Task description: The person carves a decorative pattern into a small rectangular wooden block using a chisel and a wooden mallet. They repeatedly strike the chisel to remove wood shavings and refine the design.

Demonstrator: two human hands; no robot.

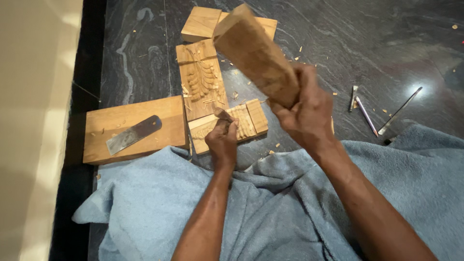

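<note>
Dark veined stone floor (386, 43) carries everything, strewn with pale wood chips. Nearest the viewer, a blue towel (270, 212) is spread over the lap and the floor's near edge, and both forearms are stretched out above it. The left hand (222, 140) is clenched around a small chisel (222, 115), whose tip is set on a small carved wooden block (249, 121) lying just beyond the towel. The right hand (302, 108) is closed around the lower end of a thick wooden mallet block (253, 53), which is held raised and tilted above the work (its top end reaches toward the far edge of the floor). To the left, a flat wooden board (96, 130) is laid near the floor's left edge, with a broad metal blade (133, 134) resting on it. Farther off, a carved leaf panel (200, 79) is seen touching the small block, and two plain wooden blocks (200, 23) are placed behind it. At right, a pencil (366, 115) and a thin metal tool (400, 110) are left near the towel.
</note>
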